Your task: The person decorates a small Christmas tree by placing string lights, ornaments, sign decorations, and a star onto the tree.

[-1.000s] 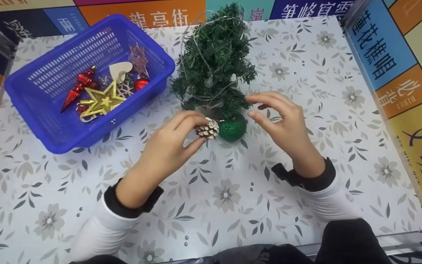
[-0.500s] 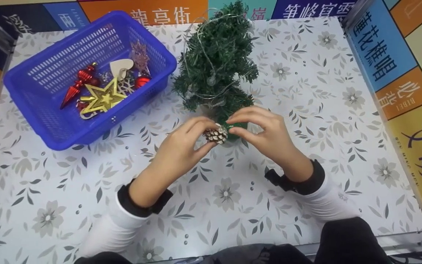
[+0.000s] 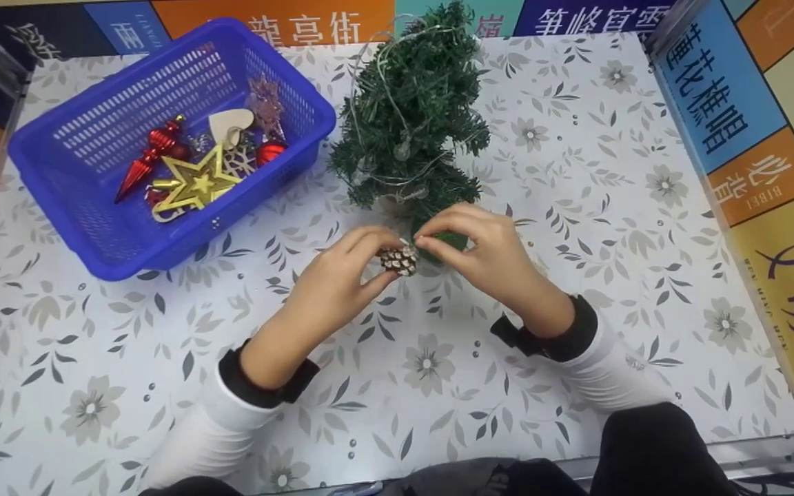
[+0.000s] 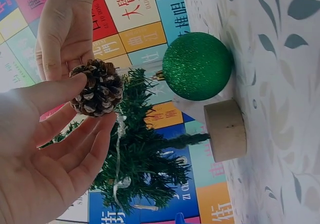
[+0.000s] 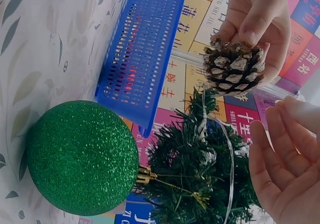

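Note:
My left hand [image 3: 321, 289] pinches a brown pine cone [image 3: 398, 260] with whitened scale tips between thumb and fingers, raised in front of the small Christmas tree [image 3: 414, 110]. Close by is my right hand [image 3: 490, 251], its thumb and index fingertips together right at the cone's end. In the right wrist view its other fingers [image 5: 280, 149] are loosely bent; I cannot tell whether the tips pinch something thin. Below the hands a glittery green bauble [image 5: 82, 156] with a gold cap and loop lies on the table, beside the tree's round wooden base [image 4: 225, 131]. From above, the right hand partly hides the bauble.
A blue plastic basket [image 3: 183, 241] stands left of the tree, holding a gold star [image 3: 200, 180], a red spindle-shaped ornament [image 3: 152, 155], a pale wooden heart [image 3: 231, 124] and more decorations. Wire lights [image 3: 404, 148] wrap the tree. Printed panels [image 3: 714, 103] wall the flower-patterned table.
My right hand has come left and down from beside the tree to the pine cone, and its thumb and index fingertips have closed together. My left hand has shifted slightly right and toward me with the cone.

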Available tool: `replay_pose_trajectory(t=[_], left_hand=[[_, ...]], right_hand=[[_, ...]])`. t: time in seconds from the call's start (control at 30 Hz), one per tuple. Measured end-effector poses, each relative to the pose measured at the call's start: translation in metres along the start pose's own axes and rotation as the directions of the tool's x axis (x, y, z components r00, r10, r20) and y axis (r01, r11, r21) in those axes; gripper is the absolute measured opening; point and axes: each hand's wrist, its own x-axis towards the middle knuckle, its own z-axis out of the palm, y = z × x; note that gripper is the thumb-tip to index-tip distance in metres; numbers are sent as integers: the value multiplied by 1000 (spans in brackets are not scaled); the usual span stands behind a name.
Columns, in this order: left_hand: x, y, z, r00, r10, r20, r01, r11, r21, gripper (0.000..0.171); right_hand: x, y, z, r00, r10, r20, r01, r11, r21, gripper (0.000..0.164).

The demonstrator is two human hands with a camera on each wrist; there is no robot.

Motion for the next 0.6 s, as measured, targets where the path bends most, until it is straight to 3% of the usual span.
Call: replay_pose_trajectory(t=[0.2,0.47,0.6], left_hand=[[1,-9,2,999,-25,30,25,1000,-11,33],[3,-14,-1,999,-36,19,36,999,-12,35],[5,-14,-4,999,-26,-19,26,999,-23,40]], right_hand=[[6,-2,6,997,38,67,-33,997,-68,8],[14,-6,11,989,89,118,-78,992,-99,10],[19,-7,14,988,103,119,-92,991,-97,12]])
